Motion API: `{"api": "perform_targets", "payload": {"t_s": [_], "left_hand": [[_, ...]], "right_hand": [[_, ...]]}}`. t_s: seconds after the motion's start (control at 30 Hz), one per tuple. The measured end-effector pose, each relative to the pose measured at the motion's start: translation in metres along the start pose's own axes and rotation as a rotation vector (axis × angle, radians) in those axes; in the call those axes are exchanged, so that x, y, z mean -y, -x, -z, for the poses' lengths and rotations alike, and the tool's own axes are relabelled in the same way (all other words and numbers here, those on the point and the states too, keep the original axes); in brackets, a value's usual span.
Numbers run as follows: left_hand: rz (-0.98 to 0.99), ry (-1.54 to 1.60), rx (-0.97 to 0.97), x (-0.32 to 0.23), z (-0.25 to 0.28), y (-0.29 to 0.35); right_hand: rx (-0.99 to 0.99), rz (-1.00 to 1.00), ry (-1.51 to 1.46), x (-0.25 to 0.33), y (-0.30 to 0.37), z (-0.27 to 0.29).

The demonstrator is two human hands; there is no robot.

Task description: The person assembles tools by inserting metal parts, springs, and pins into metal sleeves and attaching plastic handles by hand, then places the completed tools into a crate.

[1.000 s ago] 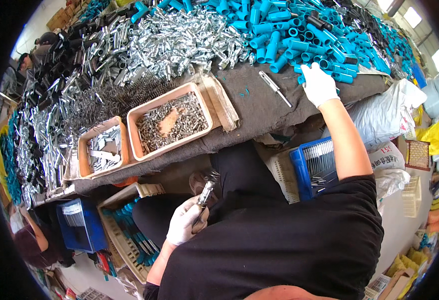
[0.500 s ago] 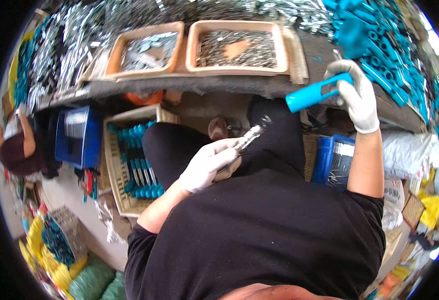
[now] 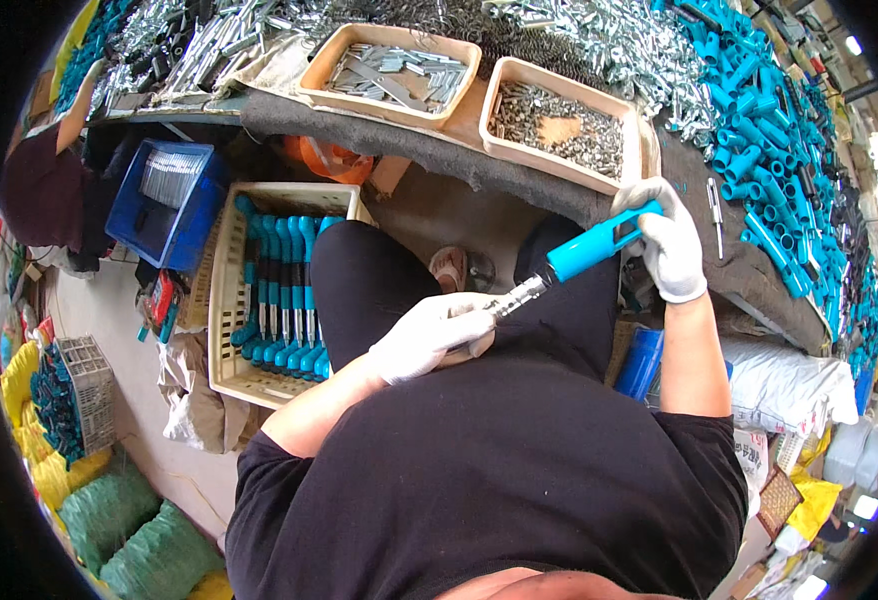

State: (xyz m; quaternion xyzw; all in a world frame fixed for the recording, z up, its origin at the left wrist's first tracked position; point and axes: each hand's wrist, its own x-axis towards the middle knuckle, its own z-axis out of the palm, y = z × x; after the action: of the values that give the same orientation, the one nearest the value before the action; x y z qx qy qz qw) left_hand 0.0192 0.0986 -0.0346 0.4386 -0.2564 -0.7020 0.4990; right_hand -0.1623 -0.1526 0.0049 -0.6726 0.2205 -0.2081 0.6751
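My left hand [image 3: 437, 338], in a white glove, is closed around a silver metal shaft [image 3: 519, 297] with a ridged, stepped end that points up and right. In my gloved right hand [image 3: 671, 240] is a teal plastic sleeve [image 3: 589, 251], a tube with a long slot cut in its side, gripped by its upper right end. The sleeve's lower left mouth meets the tip of the shaft, roughly in line with it. Whether the tip sits inside the mouth I cannot tell. Both parts are held above my lap.
On the bench stand a tray of small metal pieces [image 3: 599, 165] and a tray of flat metal parts [image 3: 444, 107]. Teal tubes [image 3: 759, 180] heap at right, near a loose silver rod [image 3: 716, 215]. A cream crate [image 3: 221, 345] holds teal-ended tools beside a blue bin [image 3: 131, 225]. Another person [image 3: 44, 195] is at far left.
My right hand has brought the teal sleeve left and down, so its mouth meets the metal shaft. Both hands keep their holds. The whole view has turned somewhat.
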Motion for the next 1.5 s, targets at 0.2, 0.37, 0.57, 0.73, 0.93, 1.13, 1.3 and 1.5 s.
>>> {"api": "perform_targets", "payload": {"t_s": [0.2,0.37,0.57,0.73,0.93,1.13,1.3,1.5], "left_hand": [[0.001,-0.046,0.038,-0.002,0.006,-0.004],[-0.571,-0.934,-0.039,0.005,0.013,-0.009],[-0.209,-0.752,-0.005,-0.004,0.012,-0.001],[0.099,-0.259,-0.103,-0.02,0.01,0.0],[0.066,-0.213,-0.134,-0.019,0.006,-0.001],[0.053,-0.485,-0.02,-0.009,0.02,-0.006],[0.141,-0.084,-0.089,-0.002,0.014,-0.006],[0.084,0.016,-0.107,0.017,0.016,-0.013]], "right_hand": [[0.206,0.114,0.078,-0.004,0.004,-0.045],[0.153,0.053,0.622,0.006,-0.002,-0.057],[0.22,-0.085,0.632,0.008,-0.003,-0.061],[0.184,-0.041,0.566,-0.004,-0.01,-0.059],[0.123,-0.011,0.499,-0.012,-0.006,-0.065],[0.235,-0.122,0.58,-0.011,-0.013,-0.06],[0.153,-0.158,0.466,-0.023,-0.009,-0.061],[0.107,-0.074,0.492,-0.017,-0.006,-0.065]]}}
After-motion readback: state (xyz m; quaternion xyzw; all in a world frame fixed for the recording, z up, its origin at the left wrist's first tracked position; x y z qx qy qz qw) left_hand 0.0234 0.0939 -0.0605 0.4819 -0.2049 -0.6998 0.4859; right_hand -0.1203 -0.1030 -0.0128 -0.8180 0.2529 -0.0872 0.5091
